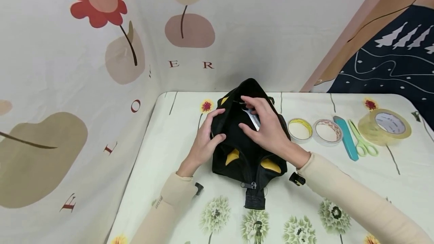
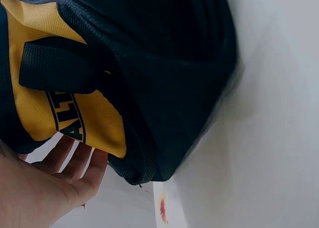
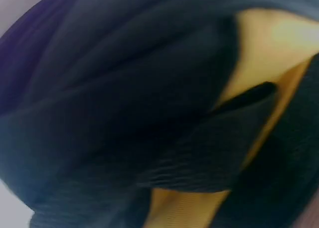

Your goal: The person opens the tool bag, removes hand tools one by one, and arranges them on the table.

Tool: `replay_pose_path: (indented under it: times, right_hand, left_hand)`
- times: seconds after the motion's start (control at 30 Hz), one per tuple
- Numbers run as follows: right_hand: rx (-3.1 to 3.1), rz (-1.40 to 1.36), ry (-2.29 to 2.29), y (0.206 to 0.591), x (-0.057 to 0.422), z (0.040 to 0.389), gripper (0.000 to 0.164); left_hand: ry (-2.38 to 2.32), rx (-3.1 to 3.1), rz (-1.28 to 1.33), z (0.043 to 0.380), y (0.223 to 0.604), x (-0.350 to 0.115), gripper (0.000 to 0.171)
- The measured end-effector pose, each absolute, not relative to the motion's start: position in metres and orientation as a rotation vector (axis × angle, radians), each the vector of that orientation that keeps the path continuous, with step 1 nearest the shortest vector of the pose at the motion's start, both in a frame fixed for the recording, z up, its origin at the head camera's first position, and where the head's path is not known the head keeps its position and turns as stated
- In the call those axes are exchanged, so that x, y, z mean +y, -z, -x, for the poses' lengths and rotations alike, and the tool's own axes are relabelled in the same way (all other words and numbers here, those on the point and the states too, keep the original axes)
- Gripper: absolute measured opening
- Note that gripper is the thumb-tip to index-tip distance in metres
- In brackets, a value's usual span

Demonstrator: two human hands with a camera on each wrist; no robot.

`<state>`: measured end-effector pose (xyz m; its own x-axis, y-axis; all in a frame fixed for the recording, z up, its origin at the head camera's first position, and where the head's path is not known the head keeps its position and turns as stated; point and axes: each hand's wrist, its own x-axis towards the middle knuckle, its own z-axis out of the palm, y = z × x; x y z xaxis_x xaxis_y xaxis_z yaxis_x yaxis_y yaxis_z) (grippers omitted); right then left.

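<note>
A black bag (image 1: 234,123) with yellow panels stands unzipped on the table, its mouth facing up. My left hand (image 1: 205,138) holds its left side, thumb near the rim. In the left wrist view, the left fingers (image 2: 89,171) curl against the lower edge of a yellow side panel (image 2: 107,121) with black lettering and a strap. My right hand (image 1: 266,125) reaches over the opening, thumb and fingers spread apart. Below it, a silver metallic piece (image 1: 252,118) shows inside the bag, partly hidden by the hand. The right wrist view is filled by blurred black fabric (image 3: 124,113) and yellow fabric.
Right of the bag lie a yellow-lined tape roll (image 1: 310,125), a clear tape roll (image 1: 339,133), a teal box cutter (image 1: 346,138), green scissors (image 1: 362,142) and a wide packing tape roll (image 1: 364,127). Printed cloth walls (image 1: 257,48) rise behind and at the left.
</note>
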<state>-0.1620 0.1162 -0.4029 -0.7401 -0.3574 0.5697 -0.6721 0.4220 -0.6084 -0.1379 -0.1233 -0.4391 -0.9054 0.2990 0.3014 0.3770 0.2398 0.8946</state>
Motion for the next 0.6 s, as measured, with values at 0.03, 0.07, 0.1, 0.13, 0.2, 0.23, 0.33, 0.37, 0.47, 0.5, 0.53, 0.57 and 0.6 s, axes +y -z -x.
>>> replay_pose_path:
  times: [0.03,0.07,0.1,0.13,0.2,0.23,0.33,0.37,0.47,0.5,0.53,0.57,0.6]
  right_hand:
    - [-2.354,-0.888,-1.216,0.405,0.116,0.163,0.078]
    - [-2.379,-0.892,-1.199,0.408,0.117,0.164,0.080]
    - [-2.401,-0.897,-1.193,0.410,0.117,0.165,0.082]
    - [-2.424,-0.899,-1.188,0.412,0.118,0.166,0.083]
    - [-2.470,-0.900,-1.186,0.416,0.118,0.168,0.085]
    - [-2.492,-0.899,-1.186,0.418,0.119,0.170,0.086]
    - [-2.549,-0.886,-1.189,0.423,0.120,0.174,0.088]
    - [-2.567,-0.882,-1.183,0.425,0.120,0.175,0.088]
    - [-2.615,-0.864,-1.160,0.431,0.121,0.178,0.089]
    - [-2.630,-0.858,-1.153,0.433,0.121,0.179,0.089]
    - [-2.645,-0.852,-1.144,0.434,0.121,0.179,0.089]
    - [-2.661,-0.848,-1.138,0.436,0.121,0.180,0.089]
    - [-2.677,-0.845,-1.130,0.438,0.122,0.181,0.088]
  left_hand:
    - [1.777,-2.422,0.663,0.138,0.439,-0.123,0.072]
    - [1.776,-2.424,0.667,0.138,0.439,-0.123,0.072]
    - [1.773,-2.428,0.669,0.138,0.439,-0.123,0.071]
    - [1.772,-2.428,0.672,0.138,0.438,-0.123,0.071]
    - [1.767,-2.431,0.670,0.139,0.438,-0.123,0.071]
    - [1.765,-2.430,0.669,0.139,0.438,-0.123,0.071]
    - [1.763,-2.431,0.661,0.139,0.437,-0.123,0.071]
    - [1.763,-2.432,0.658,0.139,0.438,-0.123,0.071]
    - [1.766,-2.437,0.651,0.139,0.438,-0.124,0.072]
    - [1.769,-2.436,0.649,0.139,0.438,-0.124,0.072]
    - [1.772,-2.434,0.649,0.139,0.438,-0.124,0.073]
    - [1.774,-2.433,0.648,0.139,0.438,-0.124,0.073]
    - [1.775,-2.432,0.646,0.139,0.439,-0.124,0.073]
